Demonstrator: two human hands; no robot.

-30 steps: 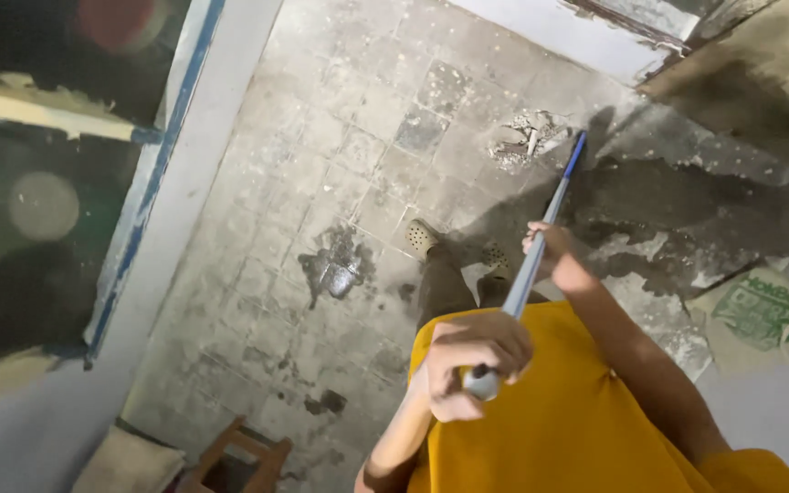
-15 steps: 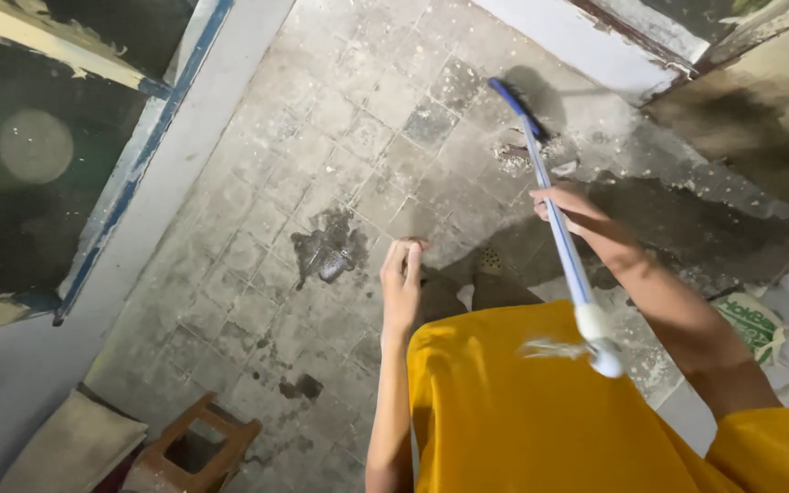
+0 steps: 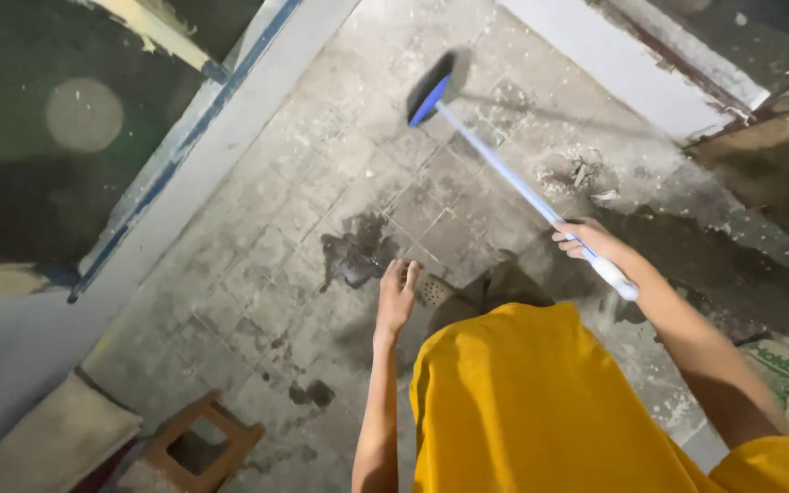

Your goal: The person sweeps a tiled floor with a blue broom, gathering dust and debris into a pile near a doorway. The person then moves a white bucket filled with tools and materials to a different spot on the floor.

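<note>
- Right hand (image 3: 586, 240) closed around the pale handle of a long broom (image 3: 513, 178), near its upper end.
- Broom slants away from the yellow shirt (image 3: 541, 402); its blue head (image 3: 431, 89) looks to be just off or barely touching the tiled floor (image 3: 276, 256), blurred.
- Left hand (image 3: 397, 294) empty, fingers loosely spread, hanging left of the shirt.
- Dark wet patch (image 3: 353, 256) just beyond the left hand.
- Debris pile (image 3: 582, 173) right of the broom handle.
- Wooden stool (image 3: 198, 443) well left of the shirt.
</note>
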